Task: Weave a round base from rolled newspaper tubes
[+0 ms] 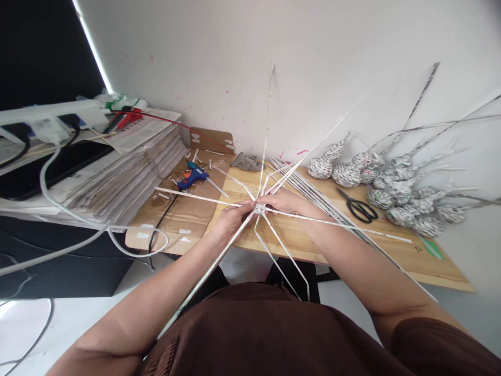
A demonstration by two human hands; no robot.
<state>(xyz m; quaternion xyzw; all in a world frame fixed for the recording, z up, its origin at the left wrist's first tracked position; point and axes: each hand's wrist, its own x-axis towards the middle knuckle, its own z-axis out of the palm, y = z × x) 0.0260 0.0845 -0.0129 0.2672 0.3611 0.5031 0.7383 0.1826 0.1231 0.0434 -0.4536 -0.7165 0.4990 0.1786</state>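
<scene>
Between my two hands, above the front of the wooden table point(297, 243), is a small woven base of paper strips point(260, 209). Long thin rolled-paper spokes fan out from it in all directions. My left hand point(234, 216) pinches the base's left side, thumb and fingers closed. On the right side, my right hand point(278, 200) has its fingers closed on the base near the spokes' roots. A bundle of loose paper tubes point(313, 193) lies on the table behind my right forearm. The fingertips partly cover the weave.
A blue glue gun point(192, 177) rests on the cardboard point(195, 209) at left, by stacked newspapers point(156, 167) carrying a phone point(58, 169) and power strip point(47, 121). Black scissors point(358, 206) and several woven paper gourd shapes point(346, 174) lie right. A grey cloth point(247, 162) sits near the wall.
</scene>
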